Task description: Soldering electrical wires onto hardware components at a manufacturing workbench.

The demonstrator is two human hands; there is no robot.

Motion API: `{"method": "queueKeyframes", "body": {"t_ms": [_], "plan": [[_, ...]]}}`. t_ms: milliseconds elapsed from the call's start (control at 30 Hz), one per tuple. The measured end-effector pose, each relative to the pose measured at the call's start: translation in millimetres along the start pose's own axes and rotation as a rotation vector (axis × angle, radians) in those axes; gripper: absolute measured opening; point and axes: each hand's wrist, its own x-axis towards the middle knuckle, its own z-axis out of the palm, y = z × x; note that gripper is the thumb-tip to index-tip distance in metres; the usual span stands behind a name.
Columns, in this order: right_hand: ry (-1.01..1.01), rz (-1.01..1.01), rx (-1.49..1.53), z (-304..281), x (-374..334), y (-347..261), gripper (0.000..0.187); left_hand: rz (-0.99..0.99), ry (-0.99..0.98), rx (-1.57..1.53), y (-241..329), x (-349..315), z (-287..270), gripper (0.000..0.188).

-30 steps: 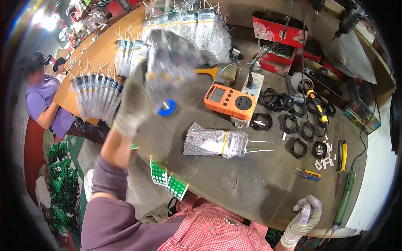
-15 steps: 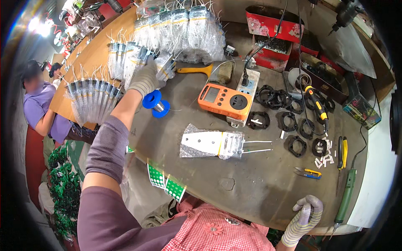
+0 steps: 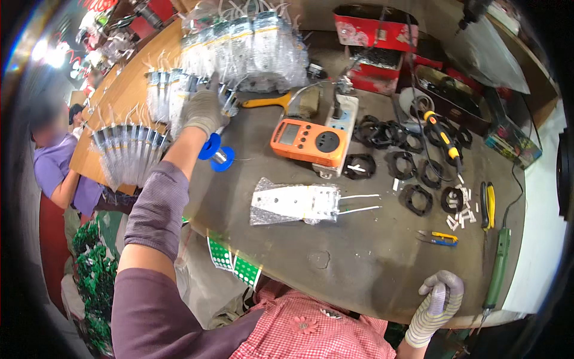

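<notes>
My left hand (image 3: 202,112), in a pale striped glove, reaches to the far left over a row of bubble-wrapped packets (image 3: 160,93) with white wires. It touches them, but its fingers are blurred and partly hidden among the wrapping. Beside its wrist stands a blue solder wire spool (image 3: 219,157). One bubble-wrapped white part (image 3: 293,202) lies flat mid-bench, two white leads pointing right. At the bench's near right edge rests my right hand (image 3: 439,301), also gloved, fingers loosely bent and holding nothing. Yellow-and-blue thread snips (image 3: 439,238) lie beyond it.
An orange meter (image 3: 308,143) sits by a power strip (image 3: 344,116). Black rings (image 3: 417,199), a soldering iron (image 3: 442,136), pliers (image 3: 488,206) and a green electric screwdriver (image 3: 497,269) lie to the right. Red bins (image 3: 373,30) stand behind; a person (image 3: 60,161) sits at far left.
My left hand stays over the wrapped packets, shifting slightly among them. The view has turned a little, so the bench things appear slightly further left. My right hand keeps its bent pose.
</notes>
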Motion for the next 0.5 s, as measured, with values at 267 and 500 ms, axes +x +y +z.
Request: {"method": "queueKeyframes", "body": {"t_ms": [267, 500], "plan": [[-0.046, 0.021, 0.084, 2, 7, -1, 0.018, 0.563, 0.238, -0.853, 27, -114, -44, 0.049], [-0.067, -0.003, 0.107, 5, 6, -2, 0.017, 0.943, 0.103, -0.553, 62, -195, -3, 0.070]]}}
